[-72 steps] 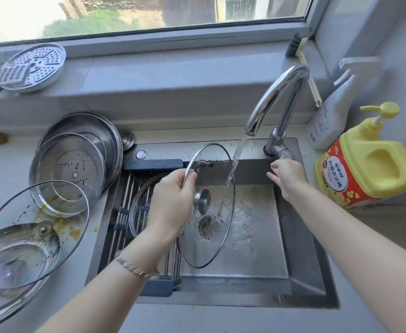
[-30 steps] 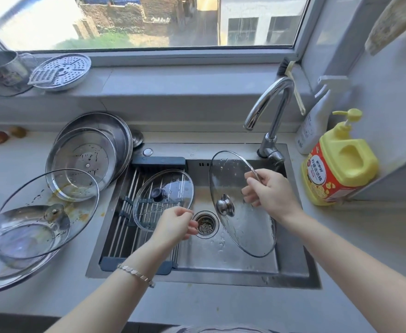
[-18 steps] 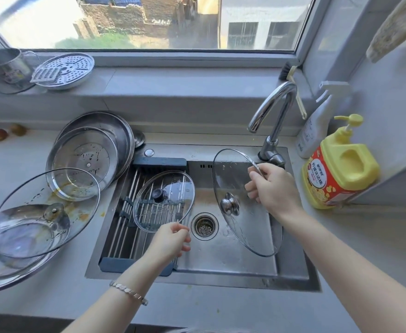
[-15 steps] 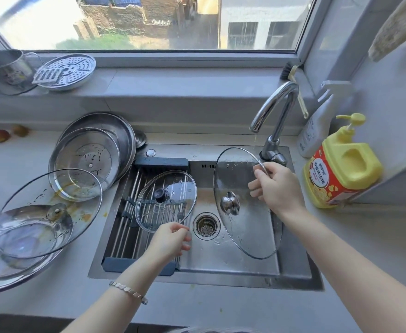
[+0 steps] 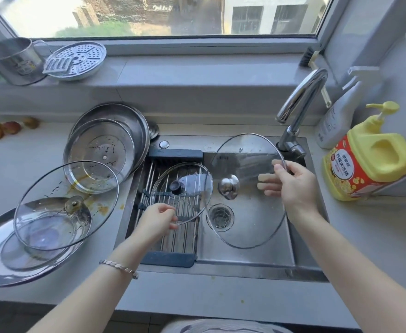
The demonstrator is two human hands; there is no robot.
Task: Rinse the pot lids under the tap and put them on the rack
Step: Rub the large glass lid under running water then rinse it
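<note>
My right hand grips the right rim of a large glass lid with a steel knob, holding it tilted over the sink. No water runs from the tap. A smaller glass lid with a black knob lies on the roll-up rack across the sink's left half. My left hand pinches that lid's near rim. On the counter to the left lie a greasy glass lid and two steel lids, stacked and overlapping.
A yellow detergent bottle and a white spray bottle stand right of the tap. On the window sill are a metal cup and a perforated steamer plate. Small fruits lie at the far left.
The water has stopped. The large lid passed from my left hand to my right and moved right of the drain. My left hand dropped to the small lid's near rim.
</note>
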